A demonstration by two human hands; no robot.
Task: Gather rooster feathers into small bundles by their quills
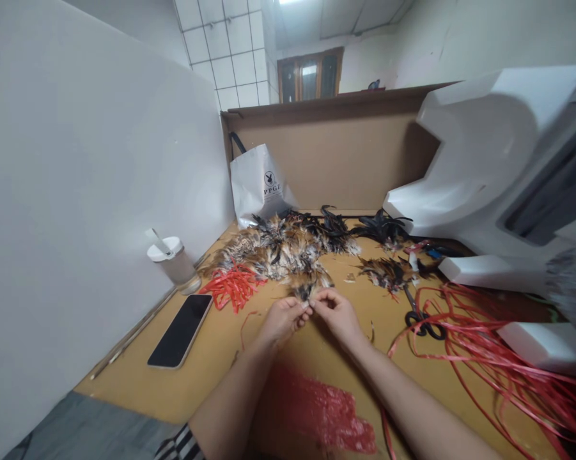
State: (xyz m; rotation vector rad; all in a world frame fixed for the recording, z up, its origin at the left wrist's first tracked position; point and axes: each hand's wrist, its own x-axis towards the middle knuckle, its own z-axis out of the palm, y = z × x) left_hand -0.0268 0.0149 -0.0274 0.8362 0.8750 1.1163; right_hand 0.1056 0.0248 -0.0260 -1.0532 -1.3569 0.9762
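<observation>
My left hand [284, 317] and my right hand [334, 310] meet at the middle of the table, fingertips pinched close together. Between them they grip the base of a small feather bunch [307, 282], brown with a dark centre, which fans out away from me. Just beyond lies a large heap of brown, white and black feathers [282, 246]. To the left of the heap is a pile of short red plastic strips [233, 285]. Another feather bunch [386, 273] lies to the right, beside black-handled scissors [424, 324].
A phone [181, 330] and a lidded cup [174, 263] are at the left. Long red ribbon strands [503, 364] spread over the right side, near white foam packaging [484, 147]. A white bag [259, 185] stands at the back against the cardboard wall [345, 153]. A red smear [326, 412] marks the near surface.
</observation>
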